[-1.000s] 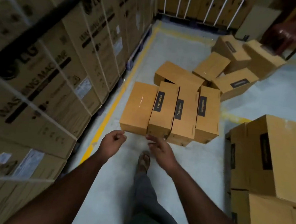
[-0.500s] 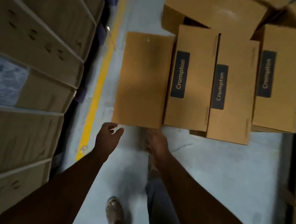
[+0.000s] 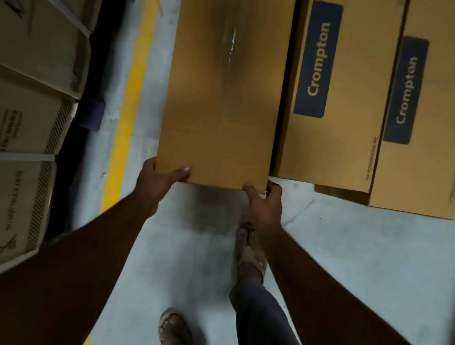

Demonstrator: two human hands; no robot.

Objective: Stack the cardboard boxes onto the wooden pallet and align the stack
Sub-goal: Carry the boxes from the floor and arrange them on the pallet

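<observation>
1. Hands at the near end of a plain cardboard box [image 3: 224, 91]: the left hand [image 3: 157, 181] wraps the near left corner, thumb lying on the top face and the remaining fingers hidden beneath or beside the edge; the right hand [image 3: 266, 202] clasps the near right corner, thumb on top and fingers curled around the side where the box meets its neighbour.

2. Position of the box: it lies lengthwise away from the person on the grey floor [image 3: 362, 262], a strip of clear tape along its top. Its right side is touching or just beside a box with a blue label [image 3: 331, 98], and a second labelled box [image 3: 424, 118] lies against that one. Whether the near end is already off the floor cannot be told.

3. Surroundings: a yellow floor line [image 3: 129, 111] runs along the left, beyond it a wall of large strapped cartons [image 3: 22, 131]. Both sandalled feet stand just short of the box. No wooden pallet is in view.

4. Step in hand, as a judgement: the pickup of one box from the floor row, early in the stacking.

5. Next move, as a judgement: it calls for a level two-handed lift, drawing the box clear of its neighbour without dragging it, then a carry to the pallet, wherever that lies.
</observation>
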